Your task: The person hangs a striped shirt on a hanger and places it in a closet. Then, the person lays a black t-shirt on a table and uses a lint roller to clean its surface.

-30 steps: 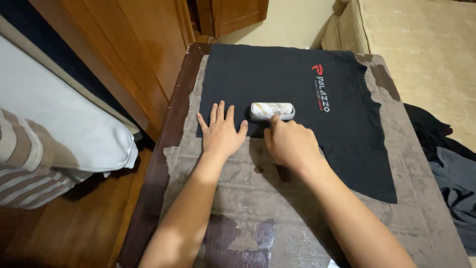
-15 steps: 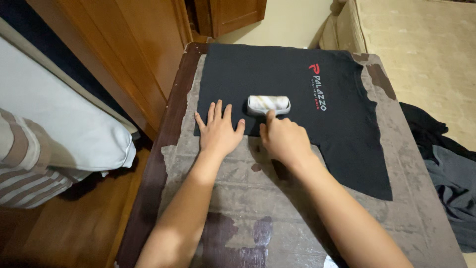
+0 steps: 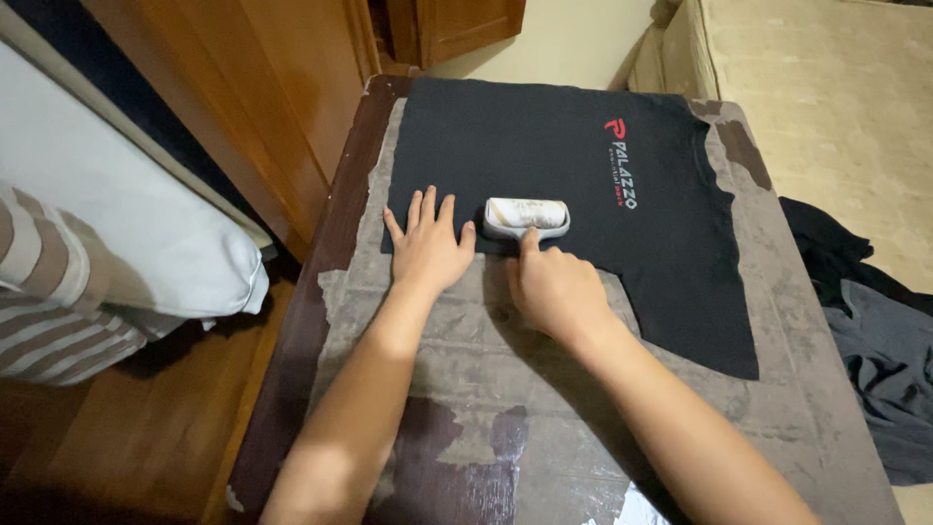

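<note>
A black T-shirt [image 3: 544, 146] with a small red and white print lies flat on a worn table [image 3: 777, 292]. My left hand [image 3: 428, 245] presses flat, fingers spread, on the shirt's near hem. Just to its right, my right hand [image 3: 552, 287] grips the handle of a white lint roller [image 3: 526, 217], index finger stretched along it. The roller's head rests on the shirt, and my hand hides most of the handle.
The table's top is peeling, with dark patches [image 3: 466, 457]. Wooden cabinet doors [image 3: 262, 87] stand at the far left. A white and striped pillow [image 3: 87, 262] lies left. Dark clothes [image 3: 875, 340] are heaped on the right, and a beige cushion [image 3: 826, 78] lies beyond.
The lint roller and my right hand slid a little away from me and then back toward me on the shirt. My left hand stayed pressed on the hem.
</note>
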